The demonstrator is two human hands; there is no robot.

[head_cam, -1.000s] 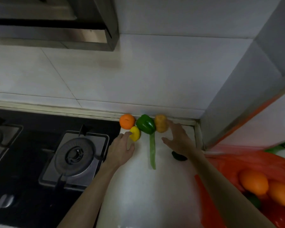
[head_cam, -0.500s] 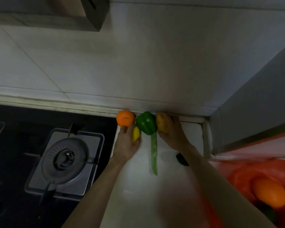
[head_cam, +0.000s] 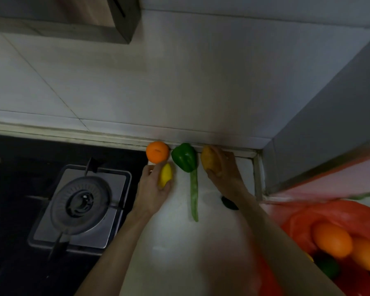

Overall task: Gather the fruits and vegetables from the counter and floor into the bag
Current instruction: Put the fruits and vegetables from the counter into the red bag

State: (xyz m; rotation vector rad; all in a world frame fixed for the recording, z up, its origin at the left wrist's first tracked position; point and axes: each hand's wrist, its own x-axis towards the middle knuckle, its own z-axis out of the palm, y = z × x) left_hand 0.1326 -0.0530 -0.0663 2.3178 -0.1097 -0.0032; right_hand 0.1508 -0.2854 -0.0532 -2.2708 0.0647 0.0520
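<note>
At the back of the white counter (head_cam: 179,242) lie an orange (head_cam: 157,151), a green bell pepper (head_cam: 184,157) and a long green bean pod (head_cam: 194,195). My left hand (head_cam: 153,189) grips a yellow lemon (head_cam: 165,175) just below the orange. My right hand (head_cam: 224,174) curls round a yellow-brown potato (head_cam: 209,160) beside the pepper. A small dark green item (head_cam: 229,203) is partly hidden behind my right forearm. The red bag (head_cam: 303,218) at the lower right holds oranges (head_cam: 331,239) and other produce.
A gas hob (head_cam: 79,201) with a round burner lies left of the counter. A tiled wall runs behind, with a range hood (head_cam: 73,18) overhead. A grey cabinet side (head_cam: 318,135) closes off the right corner.
Both hands reached toward the back wall. My left hand closed round the lemon and my right hand closed round the potato. The view shifted slightly left and nearer.
</note>
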